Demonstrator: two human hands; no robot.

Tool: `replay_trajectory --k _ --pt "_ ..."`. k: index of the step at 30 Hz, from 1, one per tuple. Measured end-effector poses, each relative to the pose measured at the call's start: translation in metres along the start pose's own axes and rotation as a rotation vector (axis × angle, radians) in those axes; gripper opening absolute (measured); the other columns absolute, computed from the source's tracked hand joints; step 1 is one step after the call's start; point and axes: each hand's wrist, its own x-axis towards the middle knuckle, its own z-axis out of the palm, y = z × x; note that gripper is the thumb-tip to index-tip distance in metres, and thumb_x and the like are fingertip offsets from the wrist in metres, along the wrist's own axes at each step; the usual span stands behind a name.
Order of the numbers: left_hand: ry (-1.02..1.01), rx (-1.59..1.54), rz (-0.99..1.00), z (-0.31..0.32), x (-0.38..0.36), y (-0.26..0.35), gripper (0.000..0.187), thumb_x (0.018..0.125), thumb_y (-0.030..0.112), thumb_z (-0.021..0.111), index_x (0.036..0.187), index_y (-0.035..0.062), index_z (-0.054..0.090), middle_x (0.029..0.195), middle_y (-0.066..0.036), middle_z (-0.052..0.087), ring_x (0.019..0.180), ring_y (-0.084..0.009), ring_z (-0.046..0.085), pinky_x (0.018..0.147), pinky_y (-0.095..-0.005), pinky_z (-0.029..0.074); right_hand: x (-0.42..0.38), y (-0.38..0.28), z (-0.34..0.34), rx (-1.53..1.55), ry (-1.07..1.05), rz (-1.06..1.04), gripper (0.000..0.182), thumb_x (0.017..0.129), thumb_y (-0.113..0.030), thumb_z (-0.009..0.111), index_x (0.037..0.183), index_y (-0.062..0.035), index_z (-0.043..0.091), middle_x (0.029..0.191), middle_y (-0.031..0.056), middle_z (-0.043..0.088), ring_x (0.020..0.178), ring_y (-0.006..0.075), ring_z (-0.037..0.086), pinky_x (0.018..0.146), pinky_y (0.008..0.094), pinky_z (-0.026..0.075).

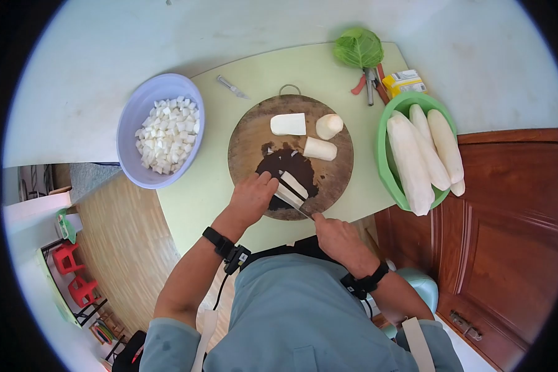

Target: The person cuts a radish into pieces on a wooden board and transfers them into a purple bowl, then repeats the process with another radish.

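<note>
On the round wooden board, my right hand grips the handle of a knife, its blade lying along a white radish strip. The fingertips of my left hand are bent together against the near left end of the strip. Another white strip lies just beyond it on the dark wet patch. Farther back on the board are a cut white piece, a second piece on its side, and a stub to the right.
A lavender basin with white cubes stands at the left. Several peeled white radishes fill a green basket at the right. Behind are a small cutter, a cabbage, red-handled tools and a yellow packet.
</note>
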Motion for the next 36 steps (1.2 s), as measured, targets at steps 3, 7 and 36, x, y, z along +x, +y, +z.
replay_trajectory --k 3,7,36 --pt "-0.004 0.008 0.015 0.002 -0.001 -0.003 0.015 0.078 0.001 0.059 0.089 0.0082 0.052 0.088 -0.009 0.054 0.084 -0.0305 0.060 0.072 -0.0432 0.051 0.000 -0.004 -0.002 -0.026 -0.005 0.009 0.025 0.096 -0.009 0.045 0.116 0.0002 0.056 0.080 0.0238 0.068 0.076 0.0435 0.068 0.069 0.0546 0.053" --pt "-0.005 0.012 0.029 0.003 -0.002 -0.006 0.013 0.079 0.002 0.058 0.088 0.0088 0.052 0.087 -0.009 0.054 0.084 -0.0296 0.060 0.073 -0.0425 0.051 -0.001 -0.013 -0.012 -0.047 -0.045 0.034 0.017 0.091 -0.006 0.046 0.105 0.0002 0.053 0.081 0.0247 0.068 0.080 0.0439 0.070 0.070 0.0556 0.054" --pt "-0.148 -0.009 0.071 0.009 0.004 -0.025 0.012 0.082 0.009 0.056 0.094 0.0096 0.053 0.091 -0.007 0.053 0.089 -0.0273 0.060 0.072 -0.0402 0.053 0.008 -0.023 -0.020 -0.085 -0.095 0.040 0.024 0.091 -0.003 0.044 0.111 0.0043 0.055 0.081 0.0261 0.069 0.080 0.0443 0.070 0.072 0.0535 0.055"
